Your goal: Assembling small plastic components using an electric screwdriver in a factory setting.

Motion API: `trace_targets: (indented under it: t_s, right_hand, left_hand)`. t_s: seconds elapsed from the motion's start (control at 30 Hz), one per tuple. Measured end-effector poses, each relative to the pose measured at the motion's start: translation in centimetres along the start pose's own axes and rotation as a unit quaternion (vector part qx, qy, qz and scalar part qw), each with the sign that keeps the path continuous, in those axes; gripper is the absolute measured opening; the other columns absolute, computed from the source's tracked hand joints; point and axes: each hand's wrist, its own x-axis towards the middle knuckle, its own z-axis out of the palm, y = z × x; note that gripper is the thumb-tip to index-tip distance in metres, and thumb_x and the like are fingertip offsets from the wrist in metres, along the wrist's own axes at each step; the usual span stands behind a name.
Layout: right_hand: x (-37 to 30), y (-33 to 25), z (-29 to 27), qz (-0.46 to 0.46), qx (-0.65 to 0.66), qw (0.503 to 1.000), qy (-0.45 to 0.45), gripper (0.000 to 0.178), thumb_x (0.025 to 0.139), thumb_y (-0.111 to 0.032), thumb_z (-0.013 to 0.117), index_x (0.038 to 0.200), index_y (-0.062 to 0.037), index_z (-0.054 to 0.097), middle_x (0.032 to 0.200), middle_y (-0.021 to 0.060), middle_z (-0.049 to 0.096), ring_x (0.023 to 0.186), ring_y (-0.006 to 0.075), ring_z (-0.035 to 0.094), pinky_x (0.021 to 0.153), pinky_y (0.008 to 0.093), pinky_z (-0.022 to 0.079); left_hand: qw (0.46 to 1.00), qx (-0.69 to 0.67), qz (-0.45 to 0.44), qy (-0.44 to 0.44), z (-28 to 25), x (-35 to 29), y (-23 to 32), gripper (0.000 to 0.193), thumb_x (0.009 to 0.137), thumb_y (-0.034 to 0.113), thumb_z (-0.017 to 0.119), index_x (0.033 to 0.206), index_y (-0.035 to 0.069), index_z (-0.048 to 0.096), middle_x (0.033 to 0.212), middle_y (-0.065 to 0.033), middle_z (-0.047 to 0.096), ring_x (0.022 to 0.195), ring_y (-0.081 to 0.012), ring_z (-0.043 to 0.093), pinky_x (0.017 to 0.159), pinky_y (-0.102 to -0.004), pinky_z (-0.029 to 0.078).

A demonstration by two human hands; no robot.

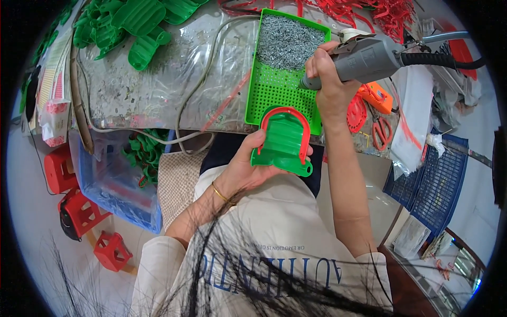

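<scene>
In my left hand [240, 166] is a green plastic scoop-shaped part [282, 140], held near my lap with its hollow side up. A red U-shaped plastic piece [304, 129] lies around its upper edge. My right hand [332, 87] grips a grey electric screwdriver [364, 59], its tip pointing left over a green perforated tray [253, 100]. Many small silver screws [289, 42] fill the tray's far half. The driver's tip is apart from the green part. My left fingers are partly hidden beneath the part.
Green plastic parts [140, 21] pile up at the far left, red strips [364, 13] at the far right. Scissors [381, 132] and an orange tool [376, 96] lie right of the tray. A grey cable [211, 53] crosses the table. A blue bin [119, 195] stands lower left, beside red stools [112, 251].
</scene>
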Motion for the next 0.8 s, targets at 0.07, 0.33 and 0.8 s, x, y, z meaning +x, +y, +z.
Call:
trace_targets:
  t_s: [0.07,0.33,0.8]
  right_hand:
    - [-0.1,0.1,0.2,0.007,0.009,1.000,0.011,0.011,0.084,0.002,0.056,0.094,0.0010,0.052,0.066,0.0022,0.048,0.056,0.0110,0.046,0.054,0.0267,0.041]
    - [-0.3,0.2,0.3,0.004,0.006,1.000,0.009,0.010,0.084,0.001,0.057,0.093,0.0010,0.052,0.066,0.0021,0.048,0.055,0.0112,0.046,0.054,0.0268,0.041]
    - [-1.4,-9.5,0.5,0.044,0.050,0.997,-0.047,0.014,0.084,-0.015,0.054,0.089,-0.0028,0.048,0.057,-0.0009,0.037,0.050,0.0109,0.038,0.054,0.0272,0.031]
  left_hand:
    - [1.000,-0.004,-0.007,0.009,0.1,0.0,0.0,0.073,0.088,0.053,0.045,0.134,-0.002,0.036,0.125,-0.0255,0.049,0.115,-0.0344,0.052,0.097,-0.0491,0.041]
    - [1.000,0.004,0.000,0.007,0.2,-0.1,0.1,0.071,0.089,0.052,0.043,0.134,-0.002,0.036,0.126,-0.0248,0.049,0.116,-0.0329,0.051,0.097,-0.0481,0.042]
    - [0.999,0.014,0.029,0.030,0.4,0.1,-0.3,0.067,0.088,0.045,0.050,0.133,-0.003,0.038,0.127,-0.0238,0.050,0.119,-0.0328,0.050,0.099,-0.0484,0.041]
